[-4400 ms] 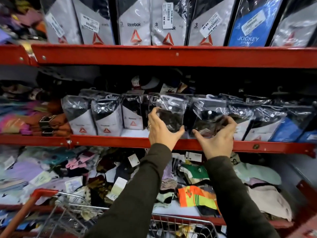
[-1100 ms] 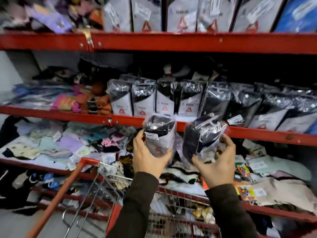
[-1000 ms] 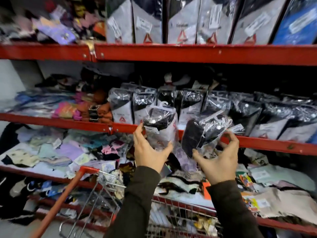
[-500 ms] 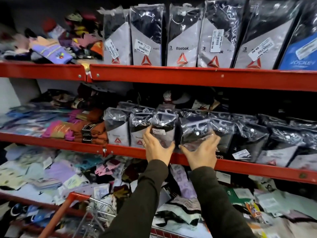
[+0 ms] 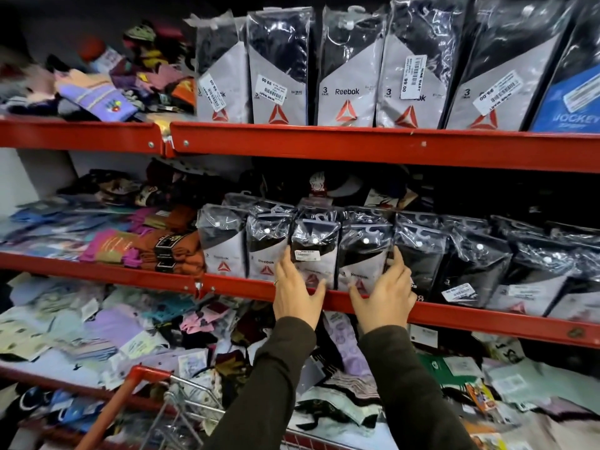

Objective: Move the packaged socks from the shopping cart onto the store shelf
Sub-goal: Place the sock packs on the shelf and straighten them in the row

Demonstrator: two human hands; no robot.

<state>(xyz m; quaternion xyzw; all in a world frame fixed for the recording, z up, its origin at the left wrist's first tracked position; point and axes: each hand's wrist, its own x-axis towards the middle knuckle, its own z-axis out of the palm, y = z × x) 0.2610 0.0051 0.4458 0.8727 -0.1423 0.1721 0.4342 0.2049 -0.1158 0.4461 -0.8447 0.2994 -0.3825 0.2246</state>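
Note:
Two clear-wrapped packs of black Reebok socks stand side by side in the row on the red middle shelf (image 5: 470, 319). My left hand (image 5: 297, 297) holds the left pack (image 5: 314, 246), which bears a white label: fingers on its left edge, thumb on its lower front. My right hand (image 5: 384, 295) holds the right pack (image 5: 365, 251), fingers at its right edge and thumb at its bottom left. Both packs rest on the shelf among similar packs. The shopping cart (image 5: 185, 407), wire with a red handle, is at the bottom of the view below my arms.
The red upper shelf (image 5: 324, 144) carries tall Reebok packs (image 5: 347, 76) and a blue Jockey pack (image 5: 571, 102). Folded orange and pink socks (image 5: 162, 251) lie left of the row. Loose colourful socks (image 5: 107, 323) cover the lower shelf behind the cart.
Both hands lifted a pack each from above the cart up to the middle shelf and set them into the row. The view has tilted up.

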